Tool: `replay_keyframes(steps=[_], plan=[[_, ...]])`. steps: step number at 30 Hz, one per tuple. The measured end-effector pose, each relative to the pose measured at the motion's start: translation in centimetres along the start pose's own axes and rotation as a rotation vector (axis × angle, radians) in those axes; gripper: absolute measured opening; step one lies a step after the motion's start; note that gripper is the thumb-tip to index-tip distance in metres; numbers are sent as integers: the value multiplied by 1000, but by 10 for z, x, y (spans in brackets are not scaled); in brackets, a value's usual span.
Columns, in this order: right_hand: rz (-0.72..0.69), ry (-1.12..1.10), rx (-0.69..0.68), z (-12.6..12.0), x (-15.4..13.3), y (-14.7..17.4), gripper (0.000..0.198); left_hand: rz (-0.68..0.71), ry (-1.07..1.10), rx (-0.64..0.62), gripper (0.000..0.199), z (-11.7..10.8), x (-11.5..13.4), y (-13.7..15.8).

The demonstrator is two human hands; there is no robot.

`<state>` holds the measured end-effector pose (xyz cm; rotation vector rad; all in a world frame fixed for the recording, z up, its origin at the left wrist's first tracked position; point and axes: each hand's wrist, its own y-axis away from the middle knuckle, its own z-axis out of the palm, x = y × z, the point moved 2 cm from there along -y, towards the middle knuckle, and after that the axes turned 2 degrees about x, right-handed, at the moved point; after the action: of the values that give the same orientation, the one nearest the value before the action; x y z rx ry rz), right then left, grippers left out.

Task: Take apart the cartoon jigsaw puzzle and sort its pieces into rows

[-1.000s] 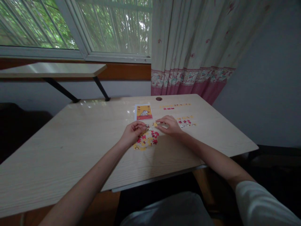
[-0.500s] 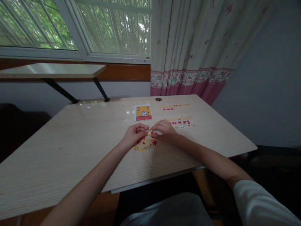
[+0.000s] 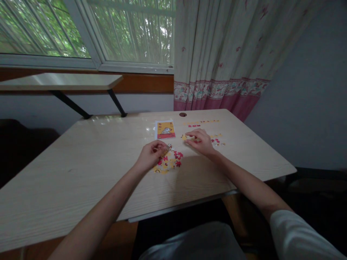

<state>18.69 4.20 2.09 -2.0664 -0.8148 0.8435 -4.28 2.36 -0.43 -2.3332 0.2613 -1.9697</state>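
A loose pile of jigsaw puzzle pieces, red, yellow and white, lies on the table in front of me. At its upper left edge is my left hand, fingers curled and thumb drawn in; what they hold, if anything, is hidden. Right of the pile, my right hand has a yellow puzzle piece between thumb and forefinger, low over the table. Sorted red pieces lie in rows just beyond this hand, which partly covers them.
A picture card with a white animal on yellow and red lies behind the pile. Farther back are rows of yellow pieces and red pieces. A cable hole and a raised shelf are at the table's back.
My right hand has left the pile and moved right and slightly away from me, with the yellow puzzle piece at its fingertips. My left hand has shifted slightly left, staying by the pile.
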Motion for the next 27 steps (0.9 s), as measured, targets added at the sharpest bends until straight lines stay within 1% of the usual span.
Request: replay_keyframes(steps=[2,5,7,12,16,18,20,22,24,27], plan=[[44,0,6,-6,5,-1,23,22,-100,2,12,-3,0,0],[71,-12,-14,-8,9,-1,22,58,-200,-51,11,-4,2,2],[73,-21,-20,-7,8,-1,22,82,-220,-76,10,-4,5,3],[44,-22,-22,-6,6,0,21,121,-281,-75,9,-5,7,4],[68,-67,-63,-4,12,-2,23,135,-324,-88,10,-5,6,4],[95,-103,-111,1,22,-9,22,134,-328,-109,10,-4,5,3],[125,-99,-182,9,38,-19,21,138,-346,-126,11,-3,6,3],[169,-42,-255,19,59,-31,21,143,-370,-142,12,-2,6,3],[234,37,-305,31,81,-43,21,150,-385,-144,13,-1,6,4],[294,157,-368,48,108,-56,23,158,-388,-139,14,-2,5,5]])
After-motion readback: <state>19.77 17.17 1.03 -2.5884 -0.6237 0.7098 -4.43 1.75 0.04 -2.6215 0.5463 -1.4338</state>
